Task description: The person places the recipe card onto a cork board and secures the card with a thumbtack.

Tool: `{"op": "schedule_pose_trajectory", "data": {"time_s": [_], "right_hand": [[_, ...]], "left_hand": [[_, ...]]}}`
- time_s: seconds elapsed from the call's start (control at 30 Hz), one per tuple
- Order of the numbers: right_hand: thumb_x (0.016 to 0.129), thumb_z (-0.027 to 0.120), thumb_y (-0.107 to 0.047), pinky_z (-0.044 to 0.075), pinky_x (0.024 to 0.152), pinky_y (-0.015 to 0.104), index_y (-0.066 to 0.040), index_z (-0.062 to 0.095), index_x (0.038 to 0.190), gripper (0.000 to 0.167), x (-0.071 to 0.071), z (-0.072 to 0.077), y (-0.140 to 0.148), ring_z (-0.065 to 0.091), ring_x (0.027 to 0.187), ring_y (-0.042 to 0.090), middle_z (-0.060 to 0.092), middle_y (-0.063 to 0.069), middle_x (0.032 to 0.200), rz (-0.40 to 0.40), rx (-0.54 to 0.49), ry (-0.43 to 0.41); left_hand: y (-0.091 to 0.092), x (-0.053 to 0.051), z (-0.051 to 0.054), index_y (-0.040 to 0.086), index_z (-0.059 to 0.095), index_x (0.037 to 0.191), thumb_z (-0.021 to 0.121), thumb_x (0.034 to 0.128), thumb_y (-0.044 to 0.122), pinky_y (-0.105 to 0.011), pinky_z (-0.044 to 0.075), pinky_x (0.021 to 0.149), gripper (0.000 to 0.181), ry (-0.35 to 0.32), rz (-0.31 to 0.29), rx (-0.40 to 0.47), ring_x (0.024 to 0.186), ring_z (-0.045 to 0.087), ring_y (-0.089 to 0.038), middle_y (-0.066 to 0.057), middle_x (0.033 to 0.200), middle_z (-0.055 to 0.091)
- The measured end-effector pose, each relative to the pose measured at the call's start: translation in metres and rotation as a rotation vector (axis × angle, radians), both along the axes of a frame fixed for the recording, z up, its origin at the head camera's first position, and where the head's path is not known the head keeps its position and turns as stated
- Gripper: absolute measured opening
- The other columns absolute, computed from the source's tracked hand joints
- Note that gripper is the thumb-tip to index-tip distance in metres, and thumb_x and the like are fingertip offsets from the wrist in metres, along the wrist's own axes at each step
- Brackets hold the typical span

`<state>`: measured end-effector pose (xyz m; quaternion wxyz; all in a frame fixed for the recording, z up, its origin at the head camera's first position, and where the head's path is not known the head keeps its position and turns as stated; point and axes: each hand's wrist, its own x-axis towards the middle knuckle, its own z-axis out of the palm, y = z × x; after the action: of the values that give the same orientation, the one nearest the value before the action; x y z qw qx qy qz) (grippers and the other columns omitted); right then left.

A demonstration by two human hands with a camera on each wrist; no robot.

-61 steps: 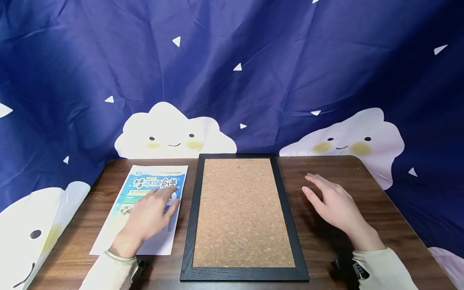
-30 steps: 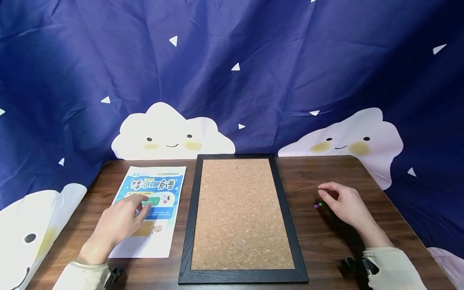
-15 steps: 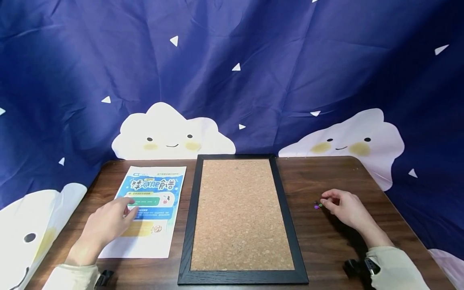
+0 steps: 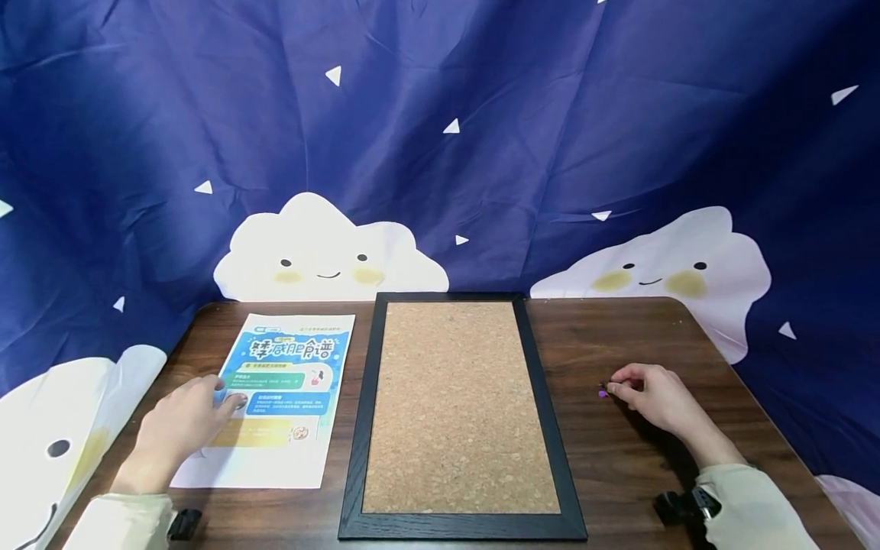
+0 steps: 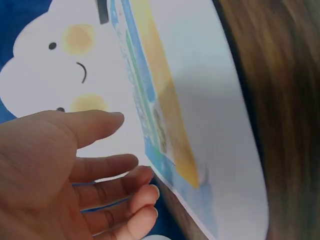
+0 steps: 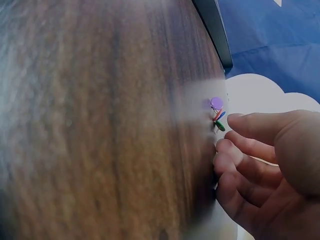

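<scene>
Thumbtacks (image 6: 219,115), purple, red, blue, green: lay clustered on the desk (image 4: 619,328), right of the framed corkboard (image 4: 461,405). Were probably light, stiff, sharp-pointed; the flat heads offered your best pinch. Your right hand (image 4: 656,397): sat just beside them, parted, half curled; contact could not be told. Your left hand (image 4: 179,424): relaxed, held nothing, over the left side of the paper sheet (image 4: 289,405).

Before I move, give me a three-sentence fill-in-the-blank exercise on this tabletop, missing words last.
The frame around the cork is ____.
In the head view, the printed sheet lies to the ____ of the frame.
Beside the right hand, the topmost tack in the right wrist view is ____.
Missing words: black; left; purple.
</scene>
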<state>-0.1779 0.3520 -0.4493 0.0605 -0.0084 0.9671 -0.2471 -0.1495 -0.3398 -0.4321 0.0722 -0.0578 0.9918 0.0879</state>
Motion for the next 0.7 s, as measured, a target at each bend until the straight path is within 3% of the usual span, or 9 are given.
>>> {"op": "schedule_pose_trajectory", "data": {"time_s": [0.23,0.43,0.7], "right_hand": [[0.102,0.073,-0.018,0.046,0.073,0.032,-0.001,0.075,0.107,0.017,-0.001,-0.002,0.0,0.06,0.078,0.017,0.07,0.003,0.086,0.011,0.024,0.019],[0.102,0.073,-0.017,0.044,0.073,0.032,-0.004,0.076,0.106,0.014,-0.001,-0.003,0.0,0.057,0.084,0.022,0.067,0.004,0.088,0.0,0.033,0.017],[0.101,0.075,-0.016,0.042,0.071,0.032,-0.007,0.075,0.097,0.01,0.0,-0.005,0.0,0.054,0.079,0.019,0.065,0.001,0.083,-0.007,0.03,0.022]], "left_hand": [[-0.015,-0.001,-0.005,-0.016,0.062,0.119,0.063,0.1049,0.052,-0.063,0.057,0.075,0.069,-0.053,0.013,-0.018,0.092,0.067,-0.049,-0.033,0.106,0.066],[-0.022,-0.002,-0.011,-0.019,0.06,0.126,0.064,0.1017,0.059,-0.069,0.056,0.084,0.081,-0.107,0.007,-0.019,0.101,0.065,-0.055,-0.04,0.118,0.06],[-0.025,-0.003,-0.016,-0.019,0.057,0.122,0.072,0.0991,0.052,-0.066,0.057,0.081,0.076,-0.086,0.022,0.001,0.095,0.066,-0.048,-0.035,0.109,0.062]]}}
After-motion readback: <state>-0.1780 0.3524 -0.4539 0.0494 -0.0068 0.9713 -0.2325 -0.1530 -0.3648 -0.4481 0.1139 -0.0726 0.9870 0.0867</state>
